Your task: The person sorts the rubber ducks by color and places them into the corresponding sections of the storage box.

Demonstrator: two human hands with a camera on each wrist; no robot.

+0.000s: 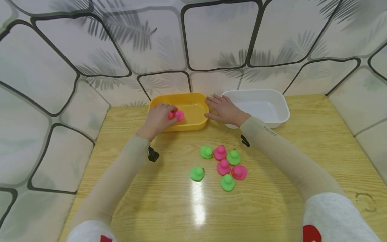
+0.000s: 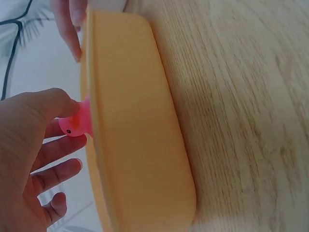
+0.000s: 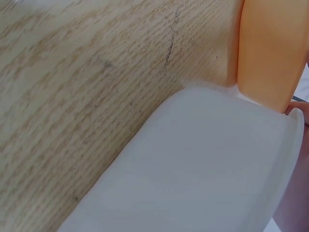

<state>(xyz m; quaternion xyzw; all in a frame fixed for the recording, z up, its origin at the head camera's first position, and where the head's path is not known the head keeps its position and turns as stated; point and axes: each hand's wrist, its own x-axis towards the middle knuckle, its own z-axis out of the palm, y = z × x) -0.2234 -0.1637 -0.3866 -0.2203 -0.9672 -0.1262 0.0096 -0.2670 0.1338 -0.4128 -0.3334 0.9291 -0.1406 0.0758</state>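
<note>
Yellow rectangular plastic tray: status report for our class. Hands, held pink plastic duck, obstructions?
Left hand pinching pink plastic duck at yellow rectangular plastic tray. Right hand at tray's right end. No obstruction seen.

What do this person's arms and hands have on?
Light grey sleeves with red patches meet close-fitting beige arm sleeves, the right one bearing small dark lettering. Small black pieces show at both wrists. The left hand and right hand are bare.
</note>
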